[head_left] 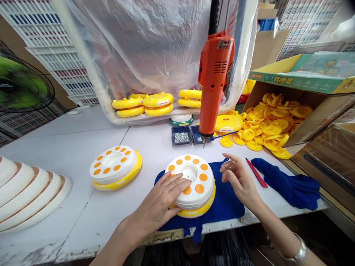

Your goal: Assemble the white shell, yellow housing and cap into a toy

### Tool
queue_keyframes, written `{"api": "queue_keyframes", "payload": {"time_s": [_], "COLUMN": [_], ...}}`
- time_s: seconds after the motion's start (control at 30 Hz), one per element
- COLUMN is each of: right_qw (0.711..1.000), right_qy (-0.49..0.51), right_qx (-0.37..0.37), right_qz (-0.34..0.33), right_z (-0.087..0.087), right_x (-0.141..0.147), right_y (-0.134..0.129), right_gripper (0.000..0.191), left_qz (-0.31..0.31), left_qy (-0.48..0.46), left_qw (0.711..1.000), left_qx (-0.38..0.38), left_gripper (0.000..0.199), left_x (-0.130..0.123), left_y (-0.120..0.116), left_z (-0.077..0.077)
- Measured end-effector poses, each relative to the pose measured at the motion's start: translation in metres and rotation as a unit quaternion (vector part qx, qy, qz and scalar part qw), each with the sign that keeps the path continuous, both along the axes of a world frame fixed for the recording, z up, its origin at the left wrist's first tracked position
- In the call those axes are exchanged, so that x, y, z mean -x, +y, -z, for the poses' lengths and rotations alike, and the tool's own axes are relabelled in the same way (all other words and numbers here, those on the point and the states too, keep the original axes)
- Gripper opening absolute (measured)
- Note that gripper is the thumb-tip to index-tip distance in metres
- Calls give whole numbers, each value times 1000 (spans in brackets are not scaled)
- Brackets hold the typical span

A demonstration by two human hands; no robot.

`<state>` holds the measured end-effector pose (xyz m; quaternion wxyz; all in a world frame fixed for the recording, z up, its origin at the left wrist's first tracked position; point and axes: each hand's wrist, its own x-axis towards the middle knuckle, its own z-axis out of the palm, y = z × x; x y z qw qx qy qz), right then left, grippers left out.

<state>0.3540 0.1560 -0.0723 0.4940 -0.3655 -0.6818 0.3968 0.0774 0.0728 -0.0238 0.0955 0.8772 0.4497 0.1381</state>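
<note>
My left hand (163, 199) lies flat with spread fingers on top of a round white-and-yellow plastic disc (194, 195) with orange dots and a central hollow. The disc sits on a blue cloth (230, 205). My right hand (240, 181) hangs just right of the disc, fingers loosely curved, touching nothing visible. Above and beyond the disc, an orange electric screwdriver (215, 81) hangs upright, its bit pointing down. A matching disc (115, 168) rests on the white table (69, 140) to the left.
Small dark trays (181, 137) hold metal screws behind the blue cloth. Yellow plastic parts (158, 104) are stacked at the back, and more spill from a cardboard box (305, 122). A red strip (256, 173) and blue gloves (288, 183) lie right; white shells (24, 192) stack left.
</note>
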Motion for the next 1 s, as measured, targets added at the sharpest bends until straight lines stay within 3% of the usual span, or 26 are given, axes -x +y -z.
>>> {"api": "queue_keyframes", "payload": {"time_s": [0.13, 0.23, 0.33, 0.43, 0.6, 0.8, 1.0], "right_qw": [997, 993, 992, 990, 988, 989, 988], "right_qy": [-47, -80, -105, -130, -143, -145, -154], "right_qx": [-59, -80, -69, -44, 0, -14, -8], "right_qz": [-2, -19, -30, -39, -52, -1, -2], "right_z": [-5, -7, -6, -4, -1, 5, 15], "right_x": [17, 23, 28, 33, 33, 28, 28], "right_y": [5, 8, 12, 14, 0, -15, -23], "right_gripper": [37, 37, 38, 43, 47, 49, 52], "left_qz": [-25, -128, -263, -332, -327, -327, -341], "left_qy": [-23, -102, -204, -287, -361, -377, -385], "left_qw": [999, 987, 943, 898, 864, 858, 847], "left_qx": [4, -11, -4, 45, 128, 120, 133], "left_gripper": [76, 60, 46, 51, 61, 56, 60], "left_x": [6, 14, 18, 11, -1, -5, -16], "left_y": [-14, -23, -22, -11, 14, 22, 25], "left_z": [-7, -5, 3, 14, 26, 31, 34]}}
